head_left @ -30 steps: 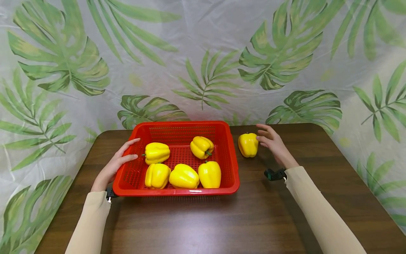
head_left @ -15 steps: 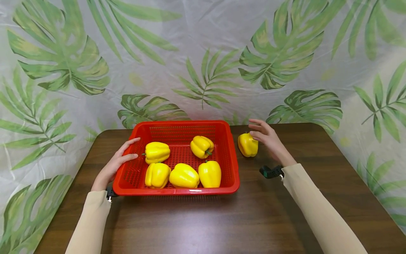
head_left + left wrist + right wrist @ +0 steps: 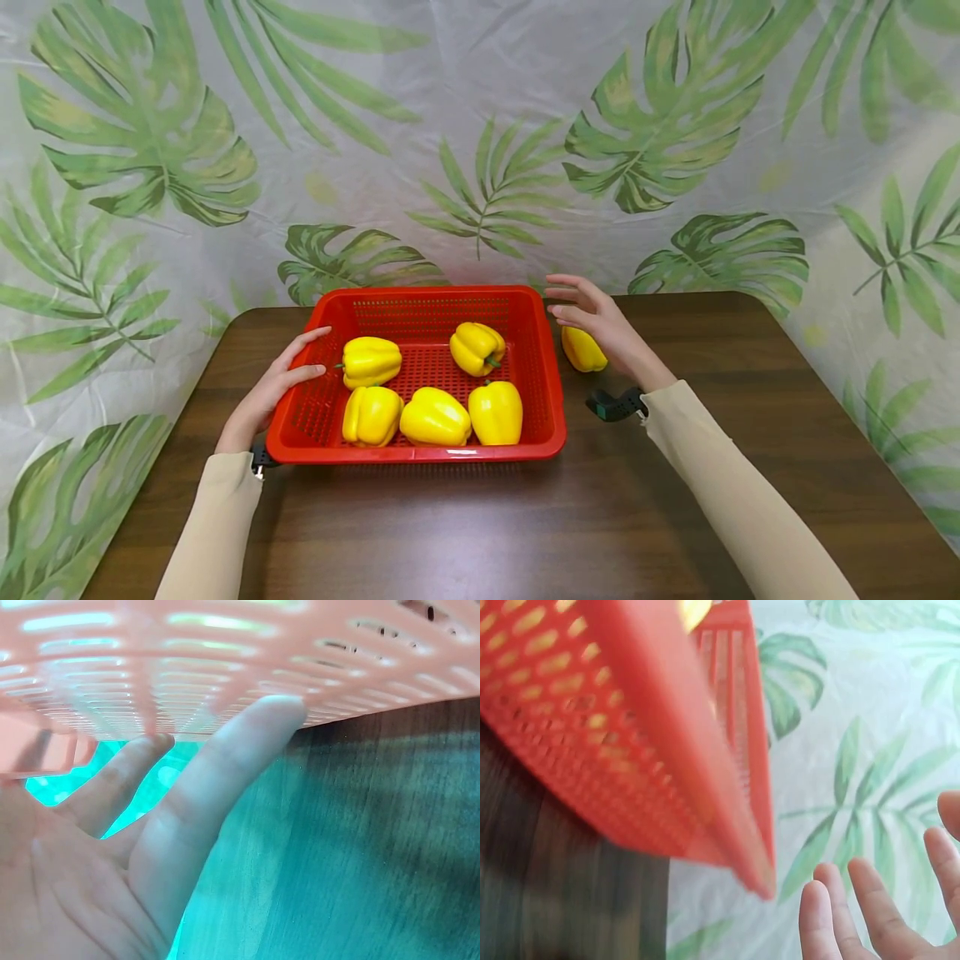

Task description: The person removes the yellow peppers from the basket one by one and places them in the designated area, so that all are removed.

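- Head view: a pale backdrop (image 3: 517,83) printed with green leaves fills the top and runs down both sides.
- Dark brown wood table (image 3: 480,533): its far edge lies against the backdrop, and its side edges slant outward toward the person. Wood surface spreads toward the person and widely to the right.
- Red basket (image 3: 412,455): it sits upright, left of the table's middle and near the far edge, with slotted walls, a perforated floor and a smooth, thick rim.
- Left sleeve (image 3: 210,517) and right sleeve (image 3: 742,483): both beige, reaching in from the near side.
- Right hand (image 3: 606,327): fingers spread and slightly bent, grasping nothing, near the basket's far right corner.
- Left hand (image 3: 270,392): touching the basket's left side, its visible fingers nearly straight.
- Five yellow peppers (image 3: 436,416): all inside the basket, three in a row along the near wall, two farther back.
- Loose yellow pepper (image 3: 582,352): on the table, just right of the basket, partly covered by the right hand; I cannot tell whether they touch.
- Dark right wrist strap (image 3: 618,407): it bears a small green patch, too small to read.
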A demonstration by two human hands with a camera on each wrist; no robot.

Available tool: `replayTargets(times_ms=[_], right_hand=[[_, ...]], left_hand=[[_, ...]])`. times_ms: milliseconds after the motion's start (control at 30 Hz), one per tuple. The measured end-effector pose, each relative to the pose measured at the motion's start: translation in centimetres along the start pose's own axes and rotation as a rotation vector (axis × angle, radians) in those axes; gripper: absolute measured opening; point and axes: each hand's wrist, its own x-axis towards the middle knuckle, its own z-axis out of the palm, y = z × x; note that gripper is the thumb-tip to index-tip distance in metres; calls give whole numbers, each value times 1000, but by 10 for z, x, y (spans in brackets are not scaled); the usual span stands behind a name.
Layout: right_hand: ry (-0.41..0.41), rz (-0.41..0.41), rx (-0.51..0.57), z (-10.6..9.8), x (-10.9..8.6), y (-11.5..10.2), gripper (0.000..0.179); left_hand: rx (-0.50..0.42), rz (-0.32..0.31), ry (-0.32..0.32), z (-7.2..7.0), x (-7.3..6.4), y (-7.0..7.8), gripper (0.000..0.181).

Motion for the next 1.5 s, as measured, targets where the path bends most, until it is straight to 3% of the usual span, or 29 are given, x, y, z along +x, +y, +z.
replayTargets(times_ms=[367, 667, 1000, 1500], right_hand=[[-111, -27, 23, 35, 9, -16, 47], [-198, -41, 17, 56, 15, -16, 43], [-385, 41, -35, 80, 22, -10, 45], [-568, 117, -132, 105, 33, 2, 44]], left_hand=[[-1, 2, 0, 0, 0, 0, 60], [7, 3, 3, 0, 1, 0, 60], [13, 3, 5, -1, 1, 0, 60], [29, 1, 9, 0, 1, 0, 60]])
